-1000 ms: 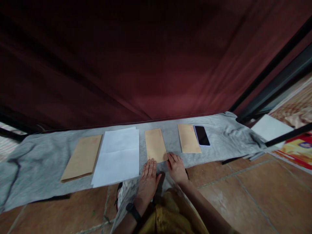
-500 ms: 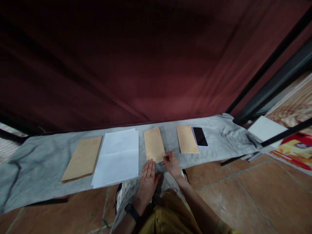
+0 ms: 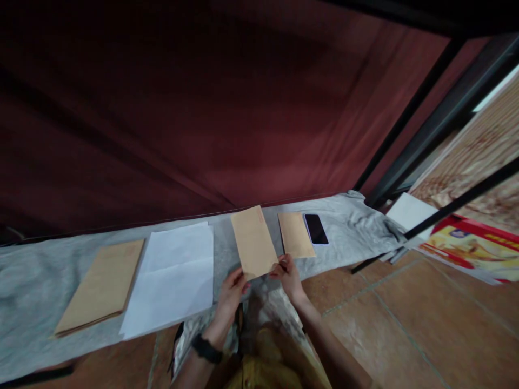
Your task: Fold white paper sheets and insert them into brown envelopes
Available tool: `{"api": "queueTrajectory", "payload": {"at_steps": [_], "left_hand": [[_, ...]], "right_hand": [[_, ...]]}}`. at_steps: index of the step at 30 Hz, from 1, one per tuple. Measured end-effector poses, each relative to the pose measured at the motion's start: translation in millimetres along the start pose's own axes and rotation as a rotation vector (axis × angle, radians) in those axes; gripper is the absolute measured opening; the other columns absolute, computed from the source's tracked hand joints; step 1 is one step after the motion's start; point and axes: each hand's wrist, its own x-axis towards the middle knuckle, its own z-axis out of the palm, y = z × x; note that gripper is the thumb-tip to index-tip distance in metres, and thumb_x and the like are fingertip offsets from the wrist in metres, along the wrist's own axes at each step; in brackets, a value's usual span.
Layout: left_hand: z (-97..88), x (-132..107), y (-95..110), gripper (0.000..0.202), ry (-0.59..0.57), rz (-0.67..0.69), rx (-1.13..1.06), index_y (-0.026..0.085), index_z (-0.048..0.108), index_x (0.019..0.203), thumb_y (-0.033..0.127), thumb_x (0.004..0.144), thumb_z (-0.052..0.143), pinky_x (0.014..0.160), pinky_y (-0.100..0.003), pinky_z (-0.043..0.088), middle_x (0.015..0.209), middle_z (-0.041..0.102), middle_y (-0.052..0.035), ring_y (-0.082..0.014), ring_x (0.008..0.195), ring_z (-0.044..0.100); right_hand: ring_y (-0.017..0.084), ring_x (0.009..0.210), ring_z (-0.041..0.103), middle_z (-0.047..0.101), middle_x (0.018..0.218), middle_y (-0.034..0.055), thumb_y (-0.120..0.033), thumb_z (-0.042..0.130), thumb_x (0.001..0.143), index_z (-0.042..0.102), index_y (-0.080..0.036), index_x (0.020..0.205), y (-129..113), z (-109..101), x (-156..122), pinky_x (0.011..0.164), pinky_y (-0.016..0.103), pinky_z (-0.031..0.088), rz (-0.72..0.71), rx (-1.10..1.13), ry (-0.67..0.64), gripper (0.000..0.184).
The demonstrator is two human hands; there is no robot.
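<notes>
A tan paper envelope [image 3: 255, 243] is held by its two near corners, tilted a little above the grey cloth. My left hand [image 3: 232, 292] pinches its near left corner, with a dark watch on that wrist. At the near right corner, my right hand [image 3: 287, 274] grips the envelope between thumb and fingers. Just right of it lies another tan envelope [image 3: 297, 235], flat on the cloth. To the left rests a stack of white paper sheets [image 3: 172, 275] with a crease across the middle. Farther left is a pile of brown envelopes [image 3: 101, 286].
A phone [image 3: 316, 229] with a dark screen lies beside the right envelope. Grey cloth [image 3: 344, 221] covers the narrow bench. A dark red curtain [image 3: 203, 135] hangs behind it. Black metal bars [image 3: 409, 113] and a red and yellow box [image 3: 474, 248] stand at the right.
The envelope has been raised off the cloth. My left hand has gone from lying flat by its near edge to gripping its left corner. The view has shifted rightward.
</notes>
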Motion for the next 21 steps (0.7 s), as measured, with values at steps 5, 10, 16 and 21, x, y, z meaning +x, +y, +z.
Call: {"api": "queueTrajectory", "payload": {"at_steps": [5,10,16,21], "left_hand": [[46.2,13,24,0.041,-0.108,0.019,-0.041,0.016,0.075,0.097,0.041,0.065,0.075,0.052,-0.021,0.043,0.079,0.074,-0.0030,-0.0101,0.056,0.058],[90.8,33,26,0.034,-0.178,0.036,-0.024,0.014,0.074,0.093,0.036,0.067,0.074,0.052,-0.021,0.043,0.070,0.070,-0.0012,-0.0099,0.055,0.058],[126.3,54,14,0.023,-0.163,0.010,0.031,0.015,0.070,0.094,0.026,0.073,0.072,0.050,-0.019,0.043,0.063,0.065,0.0019,-0.0088,0.051,0.057],[142.8,66,8,0.014,-0.140,-0.007,0.128,0.014,0.070,0.089,0.017,0.076,0.070,0.049,-0.018,0.042,0.064,0.065,0.0019,-0.0077,0.050,0.057]], "right_hand": [[0.015,0.056,0.063,0.061,0.063,-0.0072,-0.045,0.073,0.068,0.050,-0.025,0.094,-27,-37,13,0.054,0.028,0.057,-0.006,-0.021,0.072,0.040],[0.014,0.049,0.061,0.061,0.062,-0.0065,-0.050,0.079,0.061,0.055,-0.023,0.094,-34,-74,31,0.046,0.025,0.053,-0.021,-0.077,0.224,0.050],[0.009,0.043,0.054,0.058,0.058,-0.0079,-0.057,0.082,0.055,0.058,-0.020,0.089,-26,-102,45,0.042,0.019,0.046,-0.017,-0.099,0.308,0.056],[0.009,0.039,0.051,0.056,0.055,-0.0081,-0.064,0.083,0.050,0.056,-0.020,0.085,-22,-116,54,0.038,0.020,0.046,0.026,-0.131,0.350,0.062]]}}
